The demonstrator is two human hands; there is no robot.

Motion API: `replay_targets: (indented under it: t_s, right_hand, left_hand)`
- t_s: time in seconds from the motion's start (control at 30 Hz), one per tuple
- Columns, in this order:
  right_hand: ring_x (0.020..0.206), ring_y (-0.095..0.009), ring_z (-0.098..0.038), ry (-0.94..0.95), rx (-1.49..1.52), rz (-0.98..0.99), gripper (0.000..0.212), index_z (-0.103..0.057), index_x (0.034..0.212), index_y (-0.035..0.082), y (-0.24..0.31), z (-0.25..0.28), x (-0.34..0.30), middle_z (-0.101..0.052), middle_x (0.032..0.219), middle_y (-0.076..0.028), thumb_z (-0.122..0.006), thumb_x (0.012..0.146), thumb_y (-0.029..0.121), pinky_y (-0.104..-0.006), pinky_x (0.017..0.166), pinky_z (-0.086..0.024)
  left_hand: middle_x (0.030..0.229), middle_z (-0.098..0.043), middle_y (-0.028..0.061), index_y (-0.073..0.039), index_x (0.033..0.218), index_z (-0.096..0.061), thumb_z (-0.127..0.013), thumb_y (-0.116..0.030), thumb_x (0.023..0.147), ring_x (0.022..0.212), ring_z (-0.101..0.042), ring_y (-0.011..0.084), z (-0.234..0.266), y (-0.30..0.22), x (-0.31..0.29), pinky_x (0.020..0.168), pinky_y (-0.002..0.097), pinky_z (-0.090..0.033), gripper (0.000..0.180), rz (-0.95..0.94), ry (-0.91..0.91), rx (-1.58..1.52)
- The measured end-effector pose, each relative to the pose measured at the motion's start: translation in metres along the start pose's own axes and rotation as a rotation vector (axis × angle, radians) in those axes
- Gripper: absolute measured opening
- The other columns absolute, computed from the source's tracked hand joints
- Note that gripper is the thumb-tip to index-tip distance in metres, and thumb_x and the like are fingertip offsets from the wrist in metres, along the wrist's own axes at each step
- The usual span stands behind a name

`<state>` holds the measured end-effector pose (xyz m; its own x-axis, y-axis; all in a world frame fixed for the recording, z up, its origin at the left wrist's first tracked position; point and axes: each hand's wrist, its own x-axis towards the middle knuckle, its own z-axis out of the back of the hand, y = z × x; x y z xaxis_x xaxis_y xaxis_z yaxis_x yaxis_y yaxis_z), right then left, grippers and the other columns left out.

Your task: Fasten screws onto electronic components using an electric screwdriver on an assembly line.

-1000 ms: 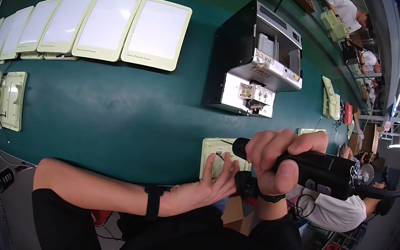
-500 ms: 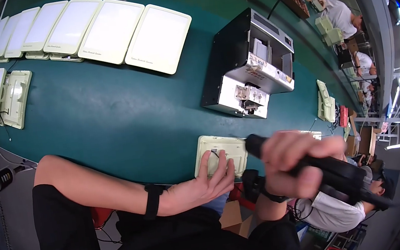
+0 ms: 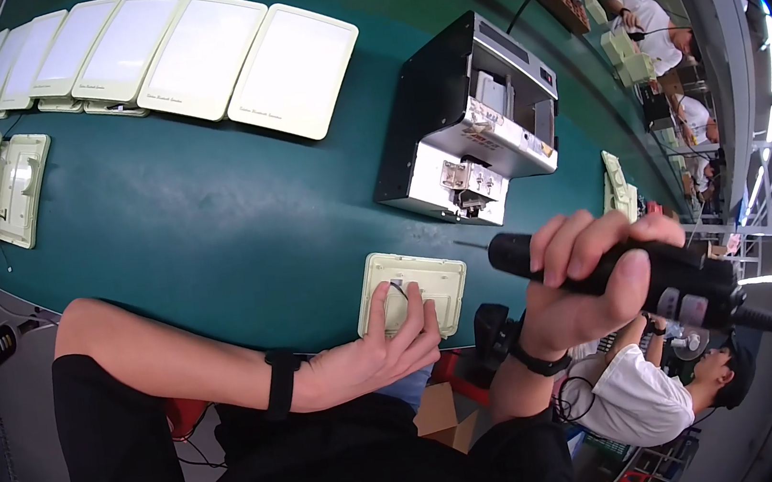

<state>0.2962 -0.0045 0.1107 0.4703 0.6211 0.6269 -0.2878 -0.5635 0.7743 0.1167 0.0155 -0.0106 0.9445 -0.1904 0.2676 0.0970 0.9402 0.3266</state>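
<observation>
A black corded electric screwdriver (image 3: 510,253) is gripped in my right hand (image 3: 593,278), raised over the bench's near right. Its thin bit points left, in the air above and right of a cream plastic housing (image 3: 448,296). This shallow housing lies on the green bench near its front edge, inner side up. Across it rest the spread fingers of my left hand (image 3: 385,349), with a short dark wire showing between them. The fingers cover part of the housing's inside.
Beyond the housing stands a black and silver box-shaped machine (image 3: 427,101). White panels in cream frames (image 3: 293,74) line the far left of the green bench (image 3: 208,205). More opened housings (image 3: 22,194) lie at the left. Co-workers (image 3: 636,393) sit to the right.
My right hand with the screwdriver has moved slightly up and right, and its bit now shows clearly. The left hand keeps its place on the housing. The whole view has shifted a little.
</observation>
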Motion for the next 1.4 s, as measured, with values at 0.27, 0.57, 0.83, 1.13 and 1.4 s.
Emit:
replay_targets:
  t_s: [0.27,0.57,0.83,1.13,1.4]
  right_hand:
    - [0.044,-0.015,-0.041,-0.077,-0.1,-0.075,0.027,-0.044,0.116,0.01,-0.003,0.026,-0.038,-0.046,0.064,-0.004,-0.06,0.099,0.024,-0.032,0.042,-0.04]
    - [0.043,-0.015,-0.04,-0.087,-0.073,-0.121,0.029,-0.042,0.114,0.011,-0.016,0.025,-0.043,-0.045,0.063,-0.004,-0.062,0.098,0.025,-0.0328,0.042,-0.04]
    - [0.043,-0.015,-0.04,-0.106,-0.076,-0.109,0.029,-0.043,0.112,0.01,-0.019,0.024,-0.045,-0.044,0.062,-0.005,-0.063,0.098,0.025,-0.0329,0.042,-0.039]
    - [0.044,-0.014,-0.041,-0.059,0.032,0.027,0.021,-0.046,0.109,0.01,0.002,0.011,-0.019,-0.044,0.063,-0.005,-0.06,0.099,0.021,-0.0316,0.043,-0.039]
    - [0.044,-0.016,-0.044,-0.146,-0.079,0.077,0.031,-0.043,0.117,0.009,-0.004,-0.013,0.022,-0.048,0.063,-0.007,-0.064,0.098,0.023,-0.0345,0.044,-0.044]
  left_hand:
    - [0.13,-0.059,0.0133,-0.012,0.115,-0.056,-0.046,-0.043,0.098,0.121,-0.061,0.0384,-0.002,-0.002,0.002,0.09,0.0593,-0.058,0.036,0.002,-0.019,0.034]
    - [0.129,-0.058,0.0139,-0.009,0.122,-0.056,-0.05,-0.042,0.094,0.12,-0.062,0.0376,0.0,0.0,0.005,0.09,0.0566,-0.059,0.043,-0.01,0.0,0.036]
    - [0.126,-0.058,0.0148,-0.006,0.125,-0.059,-0.051,-0.04,0.093,0.117,-0.06,0.035,0.003,-0.001,0.005,0.093,0.0572,-0.057,0.048,0.017,0.009,-0.056]
    - [0.126,-0.057,0.0166,-0.001,0.122,-0.059,-0.05,-0.033,0.095,0.119,-0.057,0.0332,0.015,0.002,-0.001,0.107,0.058,-0.046,0.042,-0.062,0.094,0.028]
    - [0.126,-0.058,0.0178,-0.003,0.124,-0.059,-0.052,-0.034,0.094,0.118,-0.057,0.0343,0.012,0.008,0.002,0.101,0.0597,-0.051,0.044,0.101,0.094,-0.01]
